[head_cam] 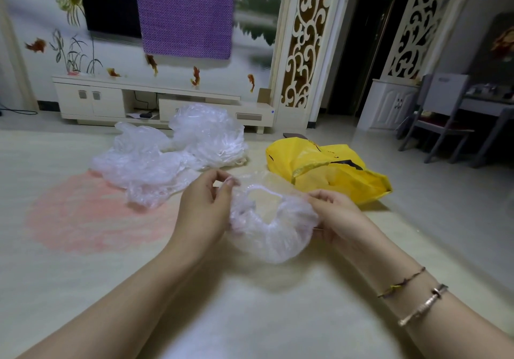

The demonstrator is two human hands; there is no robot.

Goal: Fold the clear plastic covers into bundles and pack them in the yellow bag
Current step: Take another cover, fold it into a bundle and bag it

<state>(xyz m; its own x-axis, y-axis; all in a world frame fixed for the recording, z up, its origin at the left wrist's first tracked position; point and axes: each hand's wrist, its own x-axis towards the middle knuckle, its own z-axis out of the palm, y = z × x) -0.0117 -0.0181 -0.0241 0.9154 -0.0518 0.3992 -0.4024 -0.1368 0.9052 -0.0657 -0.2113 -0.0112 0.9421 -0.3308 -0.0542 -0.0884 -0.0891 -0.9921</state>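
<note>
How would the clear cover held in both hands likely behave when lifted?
Probably floppy: the clear cover sags and crumples between the left hand and right hand. Likely very light, being thin, see-through film. Its gathered rim may spring back.

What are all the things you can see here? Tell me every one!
clear plastic cover: one, clear whitish, held between both hands
pile of plastic covers: one heap, clear whitish, on the floor behind the left hand
yellow bag: one, yellow, on the floor to the right of the pile
TV cabinet: one, cream, by the wall
purple cloth: one, hanging on the wall
chair: one, grey, far right
bracelets: two, on the right wrist
left hand: pinches the cover's edge
right hand: grips the cover's other side
</note>
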